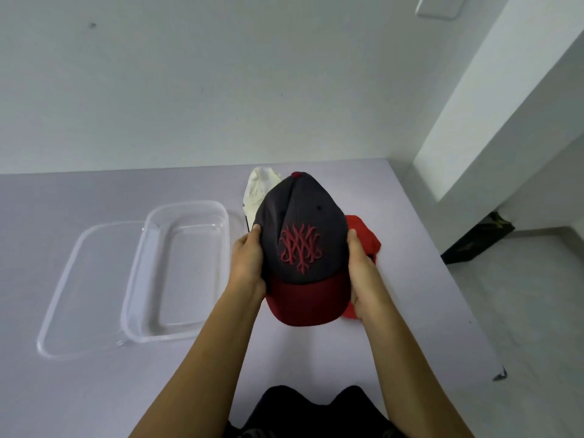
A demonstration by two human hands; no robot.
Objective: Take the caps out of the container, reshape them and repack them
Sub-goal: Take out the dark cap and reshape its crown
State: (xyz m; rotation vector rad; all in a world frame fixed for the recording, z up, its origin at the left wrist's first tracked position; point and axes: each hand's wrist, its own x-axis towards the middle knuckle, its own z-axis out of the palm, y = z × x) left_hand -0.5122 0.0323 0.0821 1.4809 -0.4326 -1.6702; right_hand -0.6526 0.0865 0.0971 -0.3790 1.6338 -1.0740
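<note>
Filling the middle of the frame, the dark cap (300, 241) is held up above the table (94, 390), crown pointing to the upper part of the picture and brim toward the bottom. Its crown is charcoal grey with stitched panels and small eyelets, topped by a maroon button. A large red embroidered emblem sits on the front panel. The brim is deep maroon, gently curved and in shadow. The crown looks rounded and full.

The left hand (248, 263) grips the cap's left side and the right hand (361, 267) grips its right side, each where the crown meets the brim. Each thumb lies pressed flat against the front of the crown, pointing up. The other fingers wrap behind the cap and are hidden, so how they lie cannot be told. Both bare forearms rise from the bottom of the frame and converge on the cap.

Behind the cap, a white cap (257, 194) shows at its upper left, and a red cap (363, 235) shows at its right, partly covered by the right hand. At centre left of the frame a clear container (134, 273) stands on the table, overlapping a clear lid (79, 295) lying flat to its left. A dark object (477, 241) rests on the floor at the right edge.
</note>
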